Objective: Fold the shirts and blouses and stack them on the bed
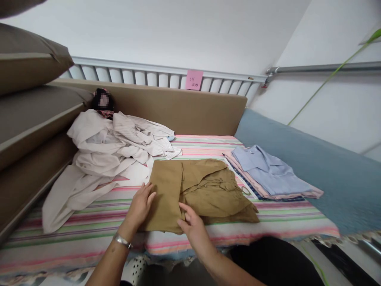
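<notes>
An olive-brown garment [214, 190] with small buttons and a gathered waist lies on the striped cloth in front of me, its left part folded over into a flat panel. My left hand [141, 204], with a silver bracelet on the wrist, rests at the panel's left edge, fingers spread and touching the fabric. At the panel's right edge, near the front, is my right hand [192, 226]; its forefinger is stretched out and its thumb is apart from it. Both fingertips touch the cloth. The remaining fingers of the right hand are curled and partly hidden.
Crumpled white clothes [98, 155] are heaped on the left, beside stacked brown cushions [32, 107]. To the right lies a pile of folded garments with a light blue shirt [268, 169] on top. A brown backrest [178, 107] and a radiator [133, 75] stand behind.
</notes>
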The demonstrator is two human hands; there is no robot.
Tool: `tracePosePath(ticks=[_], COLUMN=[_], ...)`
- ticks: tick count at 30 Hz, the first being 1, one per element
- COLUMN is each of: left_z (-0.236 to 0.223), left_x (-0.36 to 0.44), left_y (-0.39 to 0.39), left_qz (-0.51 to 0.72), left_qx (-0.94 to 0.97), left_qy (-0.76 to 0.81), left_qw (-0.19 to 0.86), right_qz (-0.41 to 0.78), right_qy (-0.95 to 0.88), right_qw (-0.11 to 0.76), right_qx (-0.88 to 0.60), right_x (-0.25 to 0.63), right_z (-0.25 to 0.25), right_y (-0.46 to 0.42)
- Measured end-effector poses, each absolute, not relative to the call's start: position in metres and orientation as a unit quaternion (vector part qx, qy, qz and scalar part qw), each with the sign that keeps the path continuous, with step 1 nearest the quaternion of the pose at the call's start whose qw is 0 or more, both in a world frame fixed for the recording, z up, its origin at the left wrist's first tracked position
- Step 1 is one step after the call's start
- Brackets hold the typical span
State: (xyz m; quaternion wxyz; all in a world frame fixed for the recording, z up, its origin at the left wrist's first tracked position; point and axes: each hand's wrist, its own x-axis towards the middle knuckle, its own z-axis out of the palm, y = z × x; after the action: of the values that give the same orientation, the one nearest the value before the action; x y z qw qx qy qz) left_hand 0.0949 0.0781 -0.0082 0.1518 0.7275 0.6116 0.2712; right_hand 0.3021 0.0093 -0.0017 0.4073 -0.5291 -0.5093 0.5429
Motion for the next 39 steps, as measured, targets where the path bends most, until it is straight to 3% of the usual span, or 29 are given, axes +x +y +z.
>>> tracePosePath(ticks=[4, 11, 17, 26, 29, 39], left_z=[-0.012, -0.025, -0.03, -0.043, -0.043, -0.036], left_x=[0.098, 0.111, 0.133, 0.144, 0.148, 0.167], left_y=[0.078, 0.078, 0.072, 0.086, 0.091, 0.101], left_qz=[0.224, 0.155, 0.17, 0.177, 0.158, 0.121], left_qx=[0.752, 0.751, 0.78, 0.78, 0.786, 0.781], left_qy=[0.608, 0.641, 0.601, 0.598, 0.597, 0.612], left_qw=[0.118, 0.042, -0.029, -0.049, -0.036, 0.023], right_qz=[0.382, 0.468, 0.47, 0.237, 0.228, 0.238], right_qy=[-0.639, -0.548, -0.554, -0.73, -0.741, -0.588], right_qw=[0.37, 0.332, 0.302, 0.315, 0.326, 0.305], right_qx=[-0.556, -0.609, -0.617, -0.558, -0.542, -0.711], right_x=[0.322, 0.327, 0.335, 0.311, 0.301, 0.321], right_z=[-0.012, -0.048, -0.025, 0.021, 0.024, 0.008], right_y=[0.015, 0.025, 0.033, 0.049, 0.077, 0.251])
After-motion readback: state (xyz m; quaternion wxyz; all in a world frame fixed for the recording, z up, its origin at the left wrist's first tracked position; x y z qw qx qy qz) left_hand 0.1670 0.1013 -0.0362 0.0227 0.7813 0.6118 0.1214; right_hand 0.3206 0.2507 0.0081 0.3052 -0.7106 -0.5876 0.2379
